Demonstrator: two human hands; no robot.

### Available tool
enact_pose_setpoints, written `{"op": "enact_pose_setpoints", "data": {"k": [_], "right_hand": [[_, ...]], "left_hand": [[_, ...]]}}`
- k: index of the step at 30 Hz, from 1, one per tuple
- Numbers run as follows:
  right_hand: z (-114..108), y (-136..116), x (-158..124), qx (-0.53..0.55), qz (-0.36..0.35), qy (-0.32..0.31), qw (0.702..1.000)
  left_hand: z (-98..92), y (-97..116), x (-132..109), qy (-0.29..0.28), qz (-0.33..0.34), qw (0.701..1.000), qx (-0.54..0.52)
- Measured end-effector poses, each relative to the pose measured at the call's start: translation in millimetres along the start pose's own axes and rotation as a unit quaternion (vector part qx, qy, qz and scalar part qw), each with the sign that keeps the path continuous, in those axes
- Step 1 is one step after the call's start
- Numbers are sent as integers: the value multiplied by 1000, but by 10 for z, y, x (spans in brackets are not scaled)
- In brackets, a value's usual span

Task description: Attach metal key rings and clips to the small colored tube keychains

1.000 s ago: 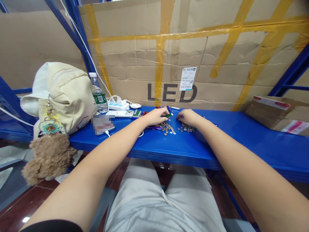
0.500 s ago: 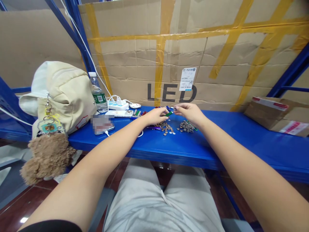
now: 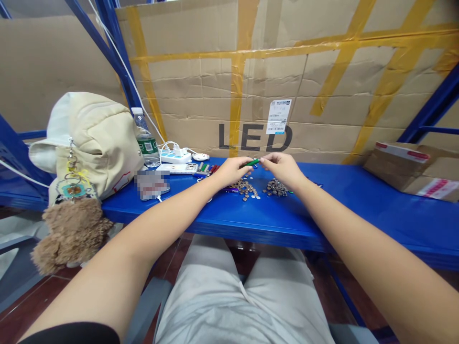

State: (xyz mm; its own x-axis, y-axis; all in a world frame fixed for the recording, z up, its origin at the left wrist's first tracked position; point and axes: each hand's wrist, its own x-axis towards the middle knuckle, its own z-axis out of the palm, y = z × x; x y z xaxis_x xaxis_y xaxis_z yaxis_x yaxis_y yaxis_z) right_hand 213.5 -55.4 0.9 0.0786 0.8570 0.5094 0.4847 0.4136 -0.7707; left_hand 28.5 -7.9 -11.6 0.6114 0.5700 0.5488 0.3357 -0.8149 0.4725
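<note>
Head view: slim green tube (image 3: 251, 162) between left hand (image 3: 231, 172) and right hand (image 3: 280, 169)

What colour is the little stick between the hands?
The little stick is green, seen best in the head view.

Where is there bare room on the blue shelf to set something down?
Bare blue metal shelf runs between the right pile of small round metal pieces and the brown cardboard box. Another bare strip runs along the front edge. It is crowded beside the white power strip.
</note>
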Motion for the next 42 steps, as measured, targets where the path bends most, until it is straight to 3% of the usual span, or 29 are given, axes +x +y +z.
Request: {"op": "enact_pose_setpoints", "data": {"k": [2, 4, 6, 8, 11, 16, 19, 22, 25, 28, 31, 35, 37, 39, 42], "right_hand": [[19, -11, 3, 56, 34, 0, 998], [28, -29, -3, 136, 96, -22, 986], [18, -44, -11, 186, 157, -59, 968], [-8, -45, -14, 168, 164, -82, 969], [-53, -17, -1, 18, 52, -70, 996], [-115, 8, 13, -157, -110, -79, 978], [-162, -20, 10, -233, -176, -91, 952], [-201, -59, -3, -277, -199, -109, 934], [-222, -83, -37, -253, -172, -135, 942], [-237, -73, -76, -154, -102, -169, 968], [-251, -32, -96, -8, -12, -203, 979], [-243, 0, -87, 116, 65, -228, 965], [-230, -4, -69, 80, 45, -193, 977], [-220, -10, -45, -31, -9, -141, 990], [-221, -4, -15, -210, -115, -102, 965]], "left_hand": [[-22, 42, -8, 47, 64, 989, 124], [-48, 72, -8, 57, 111, 967, 223], [-67, 83, 2, 42, 124, 953, 272], [-79, 77, 21, 28, 108, 960, 257], [-107, 50, 43, 4, 43, 991, 125], [-193, 15, 20, -72, -31, 994, -81], [-220, 37, -4, -100, -37, 990, -93], [-211, 51, -9, -74, 1, 997, -24], [-190, 17, 13, -44, 90, 992, 82], [-184, -13, 36, -41, 154, 971, 178], [-191, 25, 30, -19, 182, 956, 228], [-173, 99, 16, 2, 173, 958, 228], [-145, 104, 26, 16, 149, 969, 198], [-119, 99, 37, 15, 120, 983, 139], [-115, 108, 26, -30, 50, 997, 48]]}}
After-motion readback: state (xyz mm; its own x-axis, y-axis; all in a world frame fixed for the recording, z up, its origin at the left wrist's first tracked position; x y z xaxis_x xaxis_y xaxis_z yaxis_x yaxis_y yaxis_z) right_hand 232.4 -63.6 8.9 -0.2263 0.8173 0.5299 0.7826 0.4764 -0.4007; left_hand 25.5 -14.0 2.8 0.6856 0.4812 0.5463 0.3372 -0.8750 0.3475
